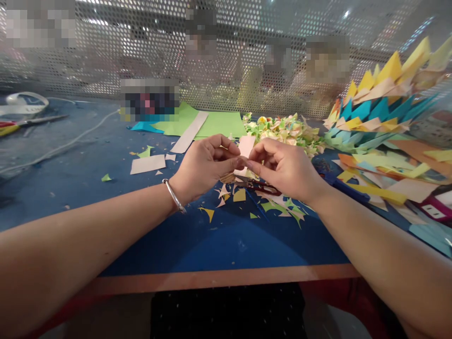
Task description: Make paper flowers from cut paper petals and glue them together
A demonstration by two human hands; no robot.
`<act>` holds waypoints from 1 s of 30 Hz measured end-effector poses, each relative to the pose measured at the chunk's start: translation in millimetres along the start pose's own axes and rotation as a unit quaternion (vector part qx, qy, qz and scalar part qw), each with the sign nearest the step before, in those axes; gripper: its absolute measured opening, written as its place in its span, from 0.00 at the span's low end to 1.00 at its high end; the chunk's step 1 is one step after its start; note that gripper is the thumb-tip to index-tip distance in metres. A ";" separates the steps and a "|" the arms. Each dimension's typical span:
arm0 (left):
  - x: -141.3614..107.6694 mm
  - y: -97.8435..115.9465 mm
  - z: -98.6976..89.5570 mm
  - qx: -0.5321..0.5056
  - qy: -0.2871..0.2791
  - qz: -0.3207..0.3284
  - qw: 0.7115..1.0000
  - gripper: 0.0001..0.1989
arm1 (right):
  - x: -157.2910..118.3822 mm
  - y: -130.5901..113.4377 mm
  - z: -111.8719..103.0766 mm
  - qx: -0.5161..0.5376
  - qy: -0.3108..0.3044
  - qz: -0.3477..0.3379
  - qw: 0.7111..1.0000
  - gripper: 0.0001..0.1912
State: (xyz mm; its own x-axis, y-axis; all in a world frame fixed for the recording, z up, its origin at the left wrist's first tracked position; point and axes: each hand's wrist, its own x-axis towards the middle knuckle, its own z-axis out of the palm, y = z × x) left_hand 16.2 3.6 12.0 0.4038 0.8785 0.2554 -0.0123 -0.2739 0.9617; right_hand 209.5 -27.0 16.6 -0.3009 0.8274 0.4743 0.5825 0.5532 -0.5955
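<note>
Above the table my left hand [208, 162] and my right hand [284, 169] meet, thumbs and fingertips pinched together. Between them shows a small pale pink paper piece [247, 145], its lower end hidden by the fingers. Under the hands lie what look like scissors with a dark red handle [270, 188], partly covered. Paper scraps [240, 195] in yellow, green and pink are scattered around them. A pale paper strip [190, 132] and a shorter pale rectangle [148, 165] lie left of my hands.
Behind my hands are a green sheet [219, 123] and a heap of small paper cuttings [286, 129]. A layered folded-paper piece [381, 108] stands at right, near loose coloured strips [399, 174]. Left are pliers-like tool handles [10, 127] and a white cord [70, 142]. A perforated metal screen [229, 70] closes the back.
</note>
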 end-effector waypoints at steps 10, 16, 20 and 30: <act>-1.2 -0.1 -1.0 0.048 -0.005 0.024 0.999 0.08 | -0.9 0.1 -0.1 0.023 -0.016 0.009 1.000 0.17; 1.9 -3.5 -5.6 0.199 -0.057 0.055 0.977 0.06 | -0.8 3.5 -0.5 0.010 -0.034 0.020 0.999 0.15; 0.8 -0.7 -5.6 0.289 -0.056 0.087 0.952 0.10 | -0.5 3.0 -0.8 0.006 -0.042 0.026 0.999 0.14; -3.8 -0.8 -2.4 0.301 -0.034 0.145 0.942 0.08 | -1.8 -0.5 -1.8 0.034 -0.046 0.027 0.998 0.16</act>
State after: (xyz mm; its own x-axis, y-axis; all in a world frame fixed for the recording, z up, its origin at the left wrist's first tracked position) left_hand 12.5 1.4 10.5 0.5204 0.7116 0.4720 0.3818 -0.6883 0.6168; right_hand 211.2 -28.9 17.2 -0.3402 0.8597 0.3809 0.5482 0.5104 -0.6625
